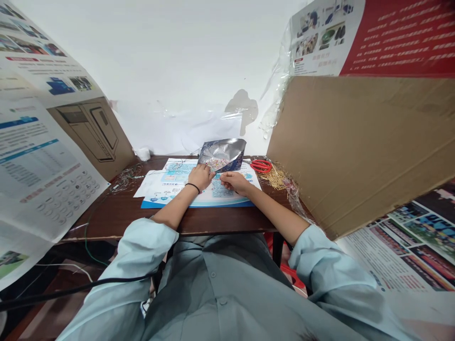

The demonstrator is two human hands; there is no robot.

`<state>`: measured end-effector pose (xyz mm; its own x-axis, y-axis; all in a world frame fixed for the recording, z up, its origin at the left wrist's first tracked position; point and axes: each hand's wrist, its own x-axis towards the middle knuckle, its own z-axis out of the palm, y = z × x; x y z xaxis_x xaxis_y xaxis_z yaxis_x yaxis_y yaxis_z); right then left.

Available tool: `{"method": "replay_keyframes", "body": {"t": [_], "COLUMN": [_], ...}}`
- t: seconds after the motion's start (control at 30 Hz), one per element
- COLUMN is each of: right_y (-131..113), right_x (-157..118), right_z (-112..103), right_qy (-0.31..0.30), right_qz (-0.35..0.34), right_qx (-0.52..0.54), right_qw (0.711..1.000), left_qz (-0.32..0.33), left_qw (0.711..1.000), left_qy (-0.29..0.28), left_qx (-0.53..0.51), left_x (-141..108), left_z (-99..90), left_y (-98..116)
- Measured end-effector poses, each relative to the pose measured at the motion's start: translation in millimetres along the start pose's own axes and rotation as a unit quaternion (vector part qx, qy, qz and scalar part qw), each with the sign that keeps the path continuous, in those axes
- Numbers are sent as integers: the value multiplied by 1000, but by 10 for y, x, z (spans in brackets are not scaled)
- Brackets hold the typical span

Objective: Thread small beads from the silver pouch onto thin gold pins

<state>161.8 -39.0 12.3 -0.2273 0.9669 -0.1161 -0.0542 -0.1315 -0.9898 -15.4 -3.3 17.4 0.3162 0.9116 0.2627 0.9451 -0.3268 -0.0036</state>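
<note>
A foil bag (232,150) with a silver inside and dark blue outside lies with its mouth spread, showing many small pale and coloured beads (216,163). My left hand (201,177), a black band at its wrist, is at the bag's near left edge with its fingers curled and thumb toward the right. Just right of it, my right hand (234,182) is closed in a pinch in front of the bag. What either hand grips is too small to make out. Under both hands lie printed sheets (170,199) with blue borders.
Red-handled scissors (261,166) and a heap of thin golden strands (275,179) lie to the right on the brown table (220,220). Tangled clear thread (126,179) is at the left. Cardboard panels (355,142) stand on both sides, with a white wall (185,61) behind.
</note>
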Motion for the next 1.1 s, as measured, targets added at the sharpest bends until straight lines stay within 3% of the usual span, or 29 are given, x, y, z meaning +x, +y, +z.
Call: {"method": "replay_keyframes", "body": {"t": [0.4, 0.77, 1.1], "right_y": [29, 36, 46], "right_x": [24, 31, 38], "right_z": [-10, -12, -4], "right_qy": [-2, 2, 4], "right_qz": [-4, -6, -9], "right_qx": [2, -10, -8], "right_qw": [1000, 1000, 1000], "left_qz": [22, 19, -19], "left_qw": [999, 1000, 984], "left_qy": [-23, -2, 90], "left_qx": [-1, -21, -154], "left_x": [8, 15, 112], "left_z": [40, 68, 119], "left_y": [-54, -68, -150]}}
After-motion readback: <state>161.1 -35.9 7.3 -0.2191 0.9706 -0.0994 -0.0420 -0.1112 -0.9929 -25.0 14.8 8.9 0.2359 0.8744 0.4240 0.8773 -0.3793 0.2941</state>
